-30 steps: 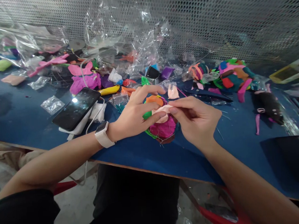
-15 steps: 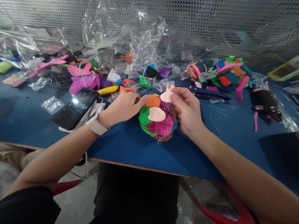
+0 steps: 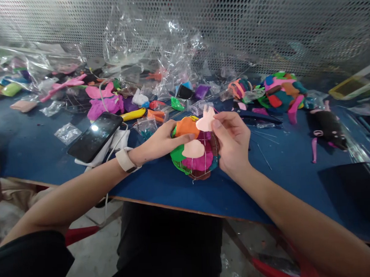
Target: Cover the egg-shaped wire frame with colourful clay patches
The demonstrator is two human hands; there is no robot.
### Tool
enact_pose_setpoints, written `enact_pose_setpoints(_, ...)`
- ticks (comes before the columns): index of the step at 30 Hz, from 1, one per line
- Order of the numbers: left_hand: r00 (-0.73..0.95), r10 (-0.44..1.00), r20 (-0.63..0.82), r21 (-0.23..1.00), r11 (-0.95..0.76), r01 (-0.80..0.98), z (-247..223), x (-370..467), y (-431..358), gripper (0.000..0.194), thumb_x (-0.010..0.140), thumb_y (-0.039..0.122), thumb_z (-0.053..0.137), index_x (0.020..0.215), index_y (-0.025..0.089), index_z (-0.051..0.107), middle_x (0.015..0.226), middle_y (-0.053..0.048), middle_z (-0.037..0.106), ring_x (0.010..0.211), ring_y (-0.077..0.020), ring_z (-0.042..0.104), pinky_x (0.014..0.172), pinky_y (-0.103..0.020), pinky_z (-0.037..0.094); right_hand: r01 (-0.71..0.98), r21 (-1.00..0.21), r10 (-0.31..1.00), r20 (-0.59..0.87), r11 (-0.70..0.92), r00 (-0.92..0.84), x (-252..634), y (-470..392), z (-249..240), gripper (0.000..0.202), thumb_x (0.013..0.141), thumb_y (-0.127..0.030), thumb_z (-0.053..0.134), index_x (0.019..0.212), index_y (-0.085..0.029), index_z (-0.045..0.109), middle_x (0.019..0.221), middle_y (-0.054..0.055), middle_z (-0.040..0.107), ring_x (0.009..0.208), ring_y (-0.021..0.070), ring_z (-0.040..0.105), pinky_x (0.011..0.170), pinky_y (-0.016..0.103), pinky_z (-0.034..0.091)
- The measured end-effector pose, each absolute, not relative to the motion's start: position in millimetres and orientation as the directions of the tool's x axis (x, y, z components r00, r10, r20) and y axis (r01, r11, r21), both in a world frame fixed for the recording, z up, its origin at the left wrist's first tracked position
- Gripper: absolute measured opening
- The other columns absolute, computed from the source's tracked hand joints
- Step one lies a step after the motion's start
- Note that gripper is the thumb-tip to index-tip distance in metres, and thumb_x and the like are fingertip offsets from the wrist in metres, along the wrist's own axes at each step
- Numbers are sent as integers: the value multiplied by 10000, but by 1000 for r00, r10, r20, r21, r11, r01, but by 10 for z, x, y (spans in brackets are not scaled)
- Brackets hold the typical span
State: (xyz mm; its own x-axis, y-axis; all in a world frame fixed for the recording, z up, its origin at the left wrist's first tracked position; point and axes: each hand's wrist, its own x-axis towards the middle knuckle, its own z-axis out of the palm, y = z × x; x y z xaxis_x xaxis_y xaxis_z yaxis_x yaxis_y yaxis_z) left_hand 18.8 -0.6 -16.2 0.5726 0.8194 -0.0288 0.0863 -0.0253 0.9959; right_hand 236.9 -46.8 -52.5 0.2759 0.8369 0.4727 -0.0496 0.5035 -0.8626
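A round wire frame covered with flat clay patches (image 3: 198, 160) rests on the blue table in front of me. Its patches are orange, green, magenta, brown and pale pink. My left hand (image 3: 163, 143) lies against its left side, thumb stretched over the orange patch (image 3: 186, 126) and its other fingers behind the piece. Between the thumb and fingers of my right hand (image 3: 233, 138) is a thin pale pink clay piece (image 3: 205, 120), held over the upper right of the wire frame.
A phone (image 3: 94, 137) and a yellow cutter (image 3: 133, 114) lie to the left. Clay packets and clear plastic bags (image 3: 177, 48) line the back. A multicoloured clay model (image 3: 283, 91) and a black clay figure (image 3: 329, 129) are at the right. Another person's arm shows at the far left.
My left thumb has moved right and down over the orange patch. The pale pink piece in my right hand has shifted slightly left. Another person's hand has come up at the far left.
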Motion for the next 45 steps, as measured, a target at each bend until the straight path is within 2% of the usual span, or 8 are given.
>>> enact_pose_setpoints(4, 598, 794, -104, 946, 265, -188, -161, 288, -157, 578, 833, 411, 1047, 1267, 187, 736, 1169, -61, 816, 1019, -201, 770, 918, -323, 616, 2, -839, 802, 521, 544, 293, 2320, -542, -450, 318, 1001, -612, 932, 1085, -330, 813, 1004, 2, 766, 945, 202, 773, 893, 379, 701)
enact_pose_setpoints(9, 653, 734, -188, 853, 452, -261, -153, 281, -193, 545, 742, 358, 1078, 1184, 197, 805, 1140, -43, 864, 973, -190, 804, 911, -312, 653, -4, -825, 791, 539, 564, 290, 2360, -546, -380, 330, 988, -613, 948, 1078, -325, 813, 983, -4, 753, 922, 192, 763, 867, 363, 692)
enact_pose_setpoints(14, 750, 651, -118, 872, 428, -235, -222, 241, -113, 540, 715, 392, 1106, 1132, 196, 824, 1153, -68, 885, 977, -218, 836, 906, -322, 676, -35, -842, 811, 506, 538, 293, 2465, -497, -345, 345, 978, -610, 960, 1100, -325, 808, 996, -7, 760, 889, 184, 740, 853, 357, 690)
enact_pose_setpoints(24, 695, 705, -138, 847, 448, -286, -260, 323, -222, 602, 689, 354, 1136, 1162, 217, 789, 1077, -32, 853, 926, -192, 809, 888, -315, 664, 37, -865, 820, 487, 500, 299, 2354, -570, -340, 257, 1049, -567, 866, 1200, -360, 890, 1099, 16, 857, 991, 234, 812, 929, 439, 710)
enact_pose_setpoints(28, 651, 753, -96, 887, 361, -287, -253, 336, -236, 594, 705, 392, 1116, 1156, 206, 777, 1071, -36, 828, 930, -195, 781, 906, -328, 644, 109, -872, 813, 485, 477, 322, 2366, -598, -258, 204, 1048, -503, 859, 1138, -324, 895, 1012, 17, 844, 952, 224, 801, 903, 409, 703)
enact_pose_setpoints(34, 550, 829, 100, 976, 26, -216, -321, 283, -187, 727, 729, 493, 1102, 1322, 221, 781, 1142, -58, 825, 1092, -262, 765, 1022, -371, 622, 82, -882, 839, 468, 465, 279, 2377, -631, -215, 199, 1042, -527, 880, 1103, -338, 888, 994, 12, 843, 928, 220, 795, 854, 386, 699)
enact_pose_setpoints(40, 550, 813, 191, 972, -79, -221, -342, 258, -196, 734, 808, 510, 1061, 1431, 248, 776, 1330, -84, 814, 1231, -291, 754, 1129, -400, 607, 143, -795, 745, 603, 589, 286, 2346, -680, -150, 232, 1028, -573, 931, 1090, -361, 861, 972, 6, 828, 893, 224, 801, 830, 412, 709)
enact_pose_setpoints(45, 573, 778, 257, 958, -125, -259, -317, 238, -239, 897, 852, 582, 1012, 1640, 315, 678, 1553, -103, 756, 1342, -331, 747, 1196, -444, 594, 275, -757, 733, 648, 592, 205, 2290, -778, 62, 195, 1059, -536, 912, 1062, -349, 859, 1033, 23, 853, 972, 258, 828, 961, 492, 719)
